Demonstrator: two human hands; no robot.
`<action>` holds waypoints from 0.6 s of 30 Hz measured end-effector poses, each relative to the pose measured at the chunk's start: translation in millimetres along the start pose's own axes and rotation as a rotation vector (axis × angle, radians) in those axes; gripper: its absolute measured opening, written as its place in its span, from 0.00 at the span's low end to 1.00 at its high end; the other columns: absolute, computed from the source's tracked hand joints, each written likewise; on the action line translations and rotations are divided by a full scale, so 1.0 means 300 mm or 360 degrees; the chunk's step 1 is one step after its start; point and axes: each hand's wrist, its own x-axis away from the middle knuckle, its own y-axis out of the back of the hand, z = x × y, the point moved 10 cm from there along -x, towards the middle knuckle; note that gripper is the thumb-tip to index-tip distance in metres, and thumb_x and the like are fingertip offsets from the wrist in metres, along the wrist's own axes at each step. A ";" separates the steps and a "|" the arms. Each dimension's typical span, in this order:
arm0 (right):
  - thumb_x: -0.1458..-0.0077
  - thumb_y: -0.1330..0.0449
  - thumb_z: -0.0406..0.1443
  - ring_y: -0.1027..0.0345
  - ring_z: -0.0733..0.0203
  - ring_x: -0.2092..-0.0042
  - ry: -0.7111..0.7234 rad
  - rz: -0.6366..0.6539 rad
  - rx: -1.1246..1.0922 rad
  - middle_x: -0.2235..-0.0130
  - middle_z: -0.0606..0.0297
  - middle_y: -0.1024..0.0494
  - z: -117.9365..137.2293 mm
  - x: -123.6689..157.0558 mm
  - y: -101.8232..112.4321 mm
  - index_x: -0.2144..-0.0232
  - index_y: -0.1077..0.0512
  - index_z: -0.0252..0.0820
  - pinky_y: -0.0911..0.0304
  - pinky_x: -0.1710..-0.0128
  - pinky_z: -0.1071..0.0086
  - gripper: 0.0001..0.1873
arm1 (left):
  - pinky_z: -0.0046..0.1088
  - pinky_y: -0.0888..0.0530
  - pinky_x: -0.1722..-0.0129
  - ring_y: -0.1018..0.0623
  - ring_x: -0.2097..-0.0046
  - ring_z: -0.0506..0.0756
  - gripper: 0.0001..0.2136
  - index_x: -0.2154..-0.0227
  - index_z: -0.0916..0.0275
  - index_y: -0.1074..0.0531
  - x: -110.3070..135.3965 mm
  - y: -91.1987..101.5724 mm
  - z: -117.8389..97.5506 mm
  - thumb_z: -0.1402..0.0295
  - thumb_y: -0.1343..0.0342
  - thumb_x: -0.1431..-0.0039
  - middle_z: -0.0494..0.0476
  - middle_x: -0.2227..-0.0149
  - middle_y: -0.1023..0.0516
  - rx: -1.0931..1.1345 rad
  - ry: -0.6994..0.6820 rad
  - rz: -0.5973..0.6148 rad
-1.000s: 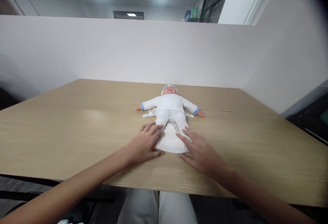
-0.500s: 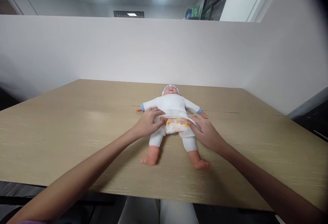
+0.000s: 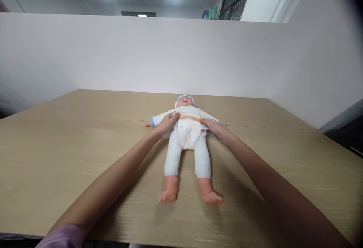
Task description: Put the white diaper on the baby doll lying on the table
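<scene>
A baby doll (image 3: 187, 153) in a white suit and cap lies on its back on the wooden table (image 3: 70, 146), head away from me, bare feet toward me. A white diaper (image 3: 189, 129) with a yellow printed band covers its hips. My left hand (image 3: 168, 122) is closed on the diaper's top edge at the doll's left side of the picture. My right hand (image 3: 213, 126) grips the same edge on the other side. Both arms reach straight forward along the doll's legs.
A white partition wall (image 3: 113, 51) stands behind the table's far edge. The table's near edge runs along the bottom of the view. A dark area lies past the right-hand corner of the table.
The diaper front was flat on the table under my hands; it has been folded up over the doll's hips. My hands moved farther away along it, and the doll's legs now lie stretched toward me.
</scene>
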 end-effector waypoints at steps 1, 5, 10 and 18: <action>0.41 0.40 0.51 0.25 0.47 0.60 -0.0023 0.0018 0.0000 0.65 0.63 0.15 -0.011 0.015 -0.003 0.66 0.19 0.46 0.30 0.56 0.55 0.18 | 0.39 0.27 0.47 0.20 0.50 0.65 0.24 0.56 0.64 0.23 0.015 0.001 0.011 0.48 0.37 0.44 0.62 0.59 0.15 0.0033 0.0019 0.0025; 0.40 0.39 0.54 0.24 0.46 0.58 -0.0219 0.0117 -0.0059 0.63 0.62 0.15 -0.047 0.102 -0.019 0.63 0.18 0.47 0.30 0.54 0.53 0.20 | 0.36 0.26 0.54 0.20 0.55 0.64 0.25 0.60 0.64 0.22 0.097 0.011 0.058 0.44 0.38 0.43 0.60 0.62 0.16 0.0097 0.0163 0.0110; 0.41 0.39 0.58 0.24 0.46 0.52 -0.0321 0.0133 -0.0097 0.56 0.62 0.15 -0.034 0.169 -0.018 0.58 0.20 0.46 0.30 0.50 0.54 0.25 | 0.33 0.26 0.55 0.20 0.53 0.62 0.26 0.56 0.63 0.22 0.149 0.029 0.093 0.43 0.38 0.42 0.60 0.59 0.17 0.0119 0.0245 0.0058; 0.43 0.36 0.54 0.23 0.50 0.52 0.0064 -0.0343 -0.0113 0.53 0.52 0.19 -0.021 0.199 0.071 0.51 0.28 0.42 0.27 0.52 0.56 0.26 | 0.29 0.26 0.62 0.20 0.63 0.56 0.24 0.56 0.63 0.24 0.142 0.013 0.127 0.49 0.31 0.46 0.55 0.67 0.21 0.0612 0.0120 0.0103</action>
